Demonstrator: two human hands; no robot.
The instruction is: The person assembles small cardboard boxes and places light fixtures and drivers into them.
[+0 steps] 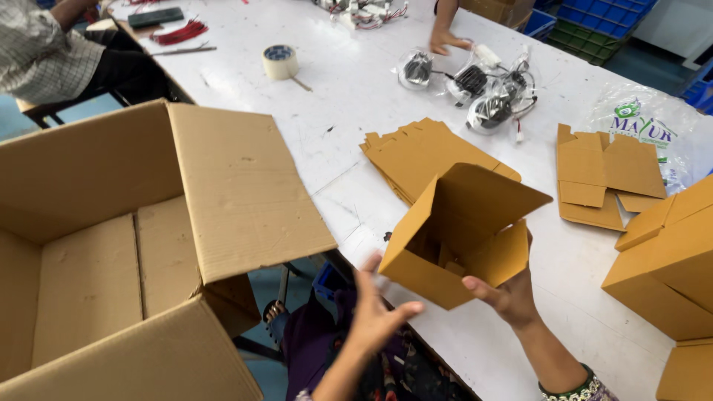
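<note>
Carton, small and brown, held tilted above the near edge of the white tabletop, its open mouth turned up and away with one flap raised. Right hand grips the carton from below and behind, thumb pressed on the near wall and fingers wrapped around the far side, hidden by the cardboard. Left hand lies at the carton's lower left corner, palm open and fingers spread, touching or just short of the edge; which one cannot be told. Just behind the carton, a stack of flat blanks lies on the tabletop. To the right, further flat blanks rest partly on a clear plastic bag, and folded cartons stand at the right edge. To the left, a large open box stands beside the tabletop, flaps spread. Farther back lie a tape roll and bagged cable coils, near which another person's hand rests.
</note>
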